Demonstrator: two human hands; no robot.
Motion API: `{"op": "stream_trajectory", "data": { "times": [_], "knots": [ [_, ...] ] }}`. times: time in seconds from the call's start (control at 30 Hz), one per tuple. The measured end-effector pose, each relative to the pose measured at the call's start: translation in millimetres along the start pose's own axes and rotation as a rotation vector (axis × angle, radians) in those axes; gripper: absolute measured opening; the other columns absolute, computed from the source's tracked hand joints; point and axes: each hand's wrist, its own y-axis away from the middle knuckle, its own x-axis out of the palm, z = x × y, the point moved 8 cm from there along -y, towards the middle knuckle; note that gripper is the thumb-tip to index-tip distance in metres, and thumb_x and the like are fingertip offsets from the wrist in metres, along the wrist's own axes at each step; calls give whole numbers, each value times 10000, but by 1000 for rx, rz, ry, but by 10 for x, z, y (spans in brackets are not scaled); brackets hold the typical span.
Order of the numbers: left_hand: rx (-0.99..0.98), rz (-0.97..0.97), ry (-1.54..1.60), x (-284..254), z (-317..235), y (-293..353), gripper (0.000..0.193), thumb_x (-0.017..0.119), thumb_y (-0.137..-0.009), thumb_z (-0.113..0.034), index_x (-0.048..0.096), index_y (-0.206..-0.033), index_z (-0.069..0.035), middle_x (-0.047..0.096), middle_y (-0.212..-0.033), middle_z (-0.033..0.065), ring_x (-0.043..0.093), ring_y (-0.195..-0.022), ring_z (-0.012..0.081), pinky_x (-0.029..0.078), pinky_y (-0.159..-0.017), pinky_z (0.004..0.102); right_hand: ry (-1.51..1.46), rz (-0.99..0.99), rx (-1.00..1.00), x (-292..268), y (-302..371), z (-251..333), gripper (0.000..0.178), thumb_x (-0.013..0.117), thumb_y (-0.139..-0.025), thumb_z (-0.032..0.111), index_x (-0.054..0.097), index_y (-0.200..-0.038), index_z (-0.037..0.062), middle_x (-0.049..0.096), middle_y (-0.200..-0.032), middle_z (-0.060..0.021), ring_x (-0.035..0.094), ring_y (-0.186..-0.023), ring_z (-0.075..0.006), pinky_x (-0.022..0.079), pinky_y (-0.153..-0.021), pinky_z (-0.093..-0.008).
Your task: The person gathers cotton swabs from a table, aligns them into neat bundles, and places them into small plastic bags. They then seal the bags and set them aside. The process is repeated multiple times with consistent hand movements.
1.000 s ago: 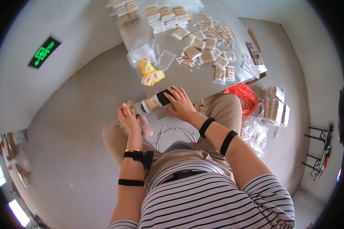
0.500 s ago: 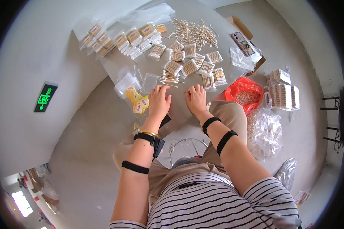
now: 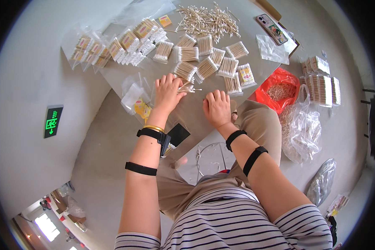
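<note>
My left hand reaches over the table with its thumb and bent fingers closed around the near end of a small heap of loose cotton swabs. Several clear bags filled with cotton swabs lie just beyond. To the right, my right hand rests at the table's near edge, fingers curled and pressed together; its palm and anything under it are hidden. One filled bag with a yellow label lies beyond that hand. Yellow label cards and clear bags sit left of my left hand.
A large pile of loose swabs covers the table's far side. Stacked packs stand at the far left, a phone at the far right. Right of the table are a red bag of swabs and a clear sack.
My left hand has moved forward onto the small heap of swabs. My right hand stays near the table's edge with its fingers curled. The whole view has shifted slightly.
</note>
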Motion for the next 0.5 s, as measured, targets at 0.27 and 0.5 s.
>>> {"op": "stream_trajectory", "data": {
  "times": [0.27, 0.5],
  "knots": [
    [-78, -37, 45, 120, -118, 349, 257, 859, -839, -258, 672, -950, -120, 705, -900, 33, 675, -880, 258, 401, -901, 419, -5, 4, 5, -19, -13, 14, 157, 660, -929, 244, 588, -969, 110, 559, -993, -85, 543, -996, -290, 429, -865, -434],
    [-156, -84, 199, 149, -118, 635, 241, 871, -824, -197, 674, -912, -90, 699, -848, 45, 691, -798, 251, 467, -798, 408, 10, 18, 16, -7, -10, 5, 166, 643, -945, 263, 585, -968, 109, 559, -1000, -87, 544, -1002, -287, 430, -873, -436]
  ]
}}
